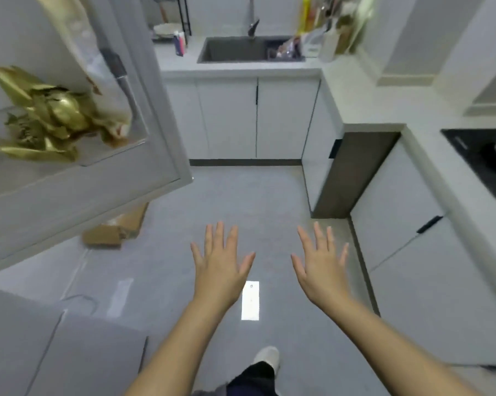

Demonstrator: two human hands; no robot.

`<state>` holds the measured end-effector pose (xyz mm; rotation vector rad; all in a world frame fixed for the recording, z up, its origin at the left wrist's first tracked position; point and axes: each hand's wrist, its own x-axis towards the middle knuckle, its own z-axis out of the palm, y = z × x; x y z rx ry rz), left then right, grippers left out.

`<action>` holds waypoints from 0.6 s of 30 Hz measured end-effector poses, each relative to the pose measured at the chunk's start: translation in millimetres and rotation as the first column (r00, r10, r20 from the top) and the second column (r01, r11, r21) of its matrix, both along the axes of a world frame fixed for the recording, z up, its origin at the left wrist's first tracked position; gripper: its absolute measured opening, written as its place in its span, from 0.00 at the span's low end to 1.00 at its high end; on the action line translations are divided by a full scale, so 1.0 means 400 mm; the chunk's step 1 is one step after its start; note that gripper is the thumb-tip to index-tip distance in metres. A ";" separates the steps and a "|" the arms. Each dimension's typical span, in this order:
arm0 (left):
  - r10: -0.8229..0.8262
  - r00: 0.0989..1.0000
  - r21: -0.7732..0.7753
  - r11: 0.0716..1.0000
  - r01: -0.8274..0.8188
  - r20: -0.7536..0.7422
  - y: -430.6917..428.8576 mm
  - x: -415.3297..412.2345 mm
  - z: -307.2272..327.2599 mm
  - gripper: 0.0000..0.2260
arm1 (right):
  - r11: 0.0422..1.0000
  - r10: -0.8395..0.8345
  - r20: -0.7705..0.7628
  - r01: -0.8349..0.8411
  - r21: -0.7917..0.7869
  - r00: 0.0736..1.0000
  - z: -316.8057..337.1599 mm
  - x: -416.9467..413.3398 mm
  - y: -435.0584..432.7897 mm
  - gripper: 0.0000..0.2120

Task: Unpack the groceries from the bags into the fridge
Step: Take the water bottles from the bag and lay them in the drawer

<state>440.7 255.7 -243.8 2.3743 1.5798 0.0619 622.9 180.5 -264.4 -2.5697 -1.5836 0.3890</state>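
Head view: both hands are out front, backs up, over the floor point(241, 195), right of and lower than the fridge door point(84, 201). Left hand point(221, 261) is flat with fingers straight and spread, and holds nothing. Right hand point(322, 264) is the same: splayed, empty, farther right of the door. The hands are apart and touch nothing.

The fridge door stands open at upper left, inner side to the camera. Its door shelf point(118, 151) holds gold packs point(41, 115) of crumpled foil, piled toward the left. A pale bag point(98, 81) leans upright just right of them in the same shelf. Both are blurred, so I cannot tell the contents. A brown box point(118, 227) lies on the floor under the door's lower edge; box or paper bag, cannot tell.

Beyond the door, at the far wall, a sink point(241, 50) is set in a white surface point(369, 95), with a tap point(252, 24) above and white cabinets point(229, 118) below. Blurred bottles point(305, 15) stand right of the sink. A black hob point(484, 158) sits well right of the door on the same surface. A light patch point(250, 300) shows on the floor between the hands, nearer the camera. A shoe point(266, 357) and a dark trouser leg point(255, 378) show at the bottom.
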 end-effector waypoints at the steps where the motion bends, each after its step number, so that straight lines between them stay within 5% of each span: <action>1: -0.057 0.998 -0.006 0.998 0.057 0.008 0.012 0.041 -0.006 0.30 | 0.999 -0.054 0.011 0.054 -0.008 0.998 -0.002 0.032 -0.013 0.29; 9: -0.410 0.912 0.037 0.912 0.409 0.014 0.105 0.352 -0.003 0.30 | 0.922 -0.384 0.073 0.387 -0.027 0.921 0.009 0.242 -0.124 0.28; 18: -0.602 0.797 0.087 0.797 0.598 0.038 0.021 0.581 0.013 0.31 | 0.842 -0.537 0.105 0.539 0.009 0.837 0.039 0.382 -0.277 0.28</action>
